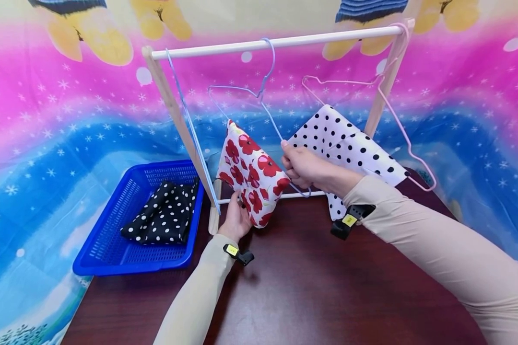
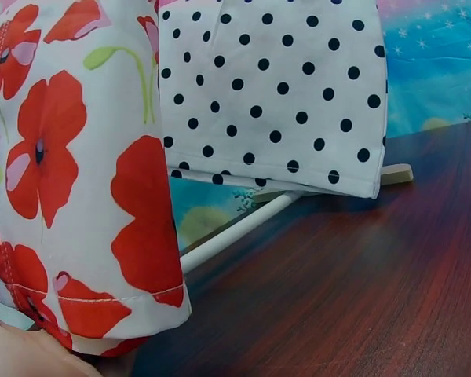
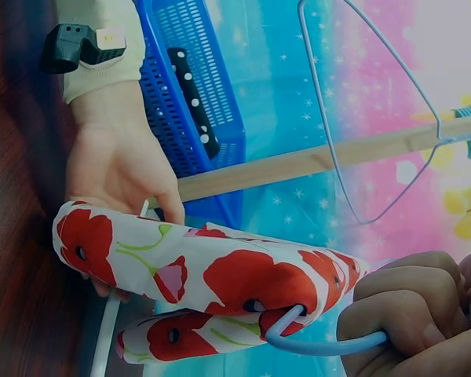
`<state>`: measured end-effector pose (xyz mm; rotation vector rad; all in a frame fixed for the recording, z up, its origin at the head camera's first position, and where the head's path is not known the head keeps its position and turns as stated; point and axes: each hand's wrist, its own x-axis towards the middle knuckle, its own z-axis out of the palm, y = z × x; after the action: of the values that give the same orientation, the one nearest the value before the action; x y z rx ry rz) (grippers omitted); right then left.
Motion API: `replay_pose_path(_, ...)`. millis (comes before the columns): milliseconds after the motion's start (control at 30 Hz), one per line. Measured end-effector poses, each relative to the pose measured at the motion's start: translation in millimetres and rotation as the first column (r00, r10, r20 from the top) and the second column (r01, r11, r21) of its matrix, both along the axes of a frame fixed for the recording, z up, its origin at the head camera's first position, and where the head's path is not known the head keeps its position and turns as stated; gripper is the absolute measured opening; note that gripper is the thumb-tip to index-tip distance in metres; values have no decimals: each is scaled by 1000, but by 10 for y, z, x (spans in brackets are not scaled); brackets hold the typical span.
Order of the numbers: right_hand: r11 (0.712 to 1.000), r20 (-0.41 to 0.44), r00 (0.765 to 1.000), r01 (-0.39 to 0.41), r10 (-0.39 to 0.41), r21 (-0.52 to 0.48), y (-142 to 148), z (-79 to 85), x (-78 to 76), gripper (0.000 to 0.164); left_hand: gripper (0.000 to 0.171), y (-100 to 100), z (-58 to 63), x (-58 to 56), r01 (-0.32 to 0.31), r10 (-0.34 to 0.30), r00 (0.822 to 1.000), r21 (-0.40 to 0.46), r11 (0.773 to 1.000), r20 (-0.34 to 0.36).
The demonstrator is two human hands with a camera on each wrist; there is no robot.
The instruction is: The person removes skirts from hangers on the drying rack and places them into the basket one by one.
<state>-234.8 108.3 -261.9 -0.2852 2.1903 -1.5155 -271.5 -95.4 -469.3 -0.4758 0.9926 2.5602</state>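
Right fingers (image 3: 400, 306) curled round the blue hanger (image 3: 337, 347) | left fingers (image 1: 233, 206) half-hidden, pinch unclear from here | flowered cloth (image 1: 254, 179) draped between them — looks light, limp, may slide — best held by the hem

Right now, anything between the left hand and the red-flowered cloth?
Nothing visible. The left hand is already touching the lower part of the red-flowered cloth. The right hand grips the blue hanger carrying it, off to the cloth's other side, not between them.
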Motion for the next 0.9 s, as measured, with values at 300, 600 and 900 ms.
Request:
replay_pose_path(300,1000,-15,1000,-6,6,3,56,-14,-26,57,66,-59,-32,23,-37,32,998,-86,996,-56)
replay_pose_path(600,1000,-25,1000,-16,17,14,85,-22,-44,57,45,-151,-62,6,-100,96,993,-56,993,-73)
replay_pose_path(900,1000,-20,1000,-8,9,16,87,-24,-53,57,41,-256,2,103,-35,30,995,-56,998,-93)
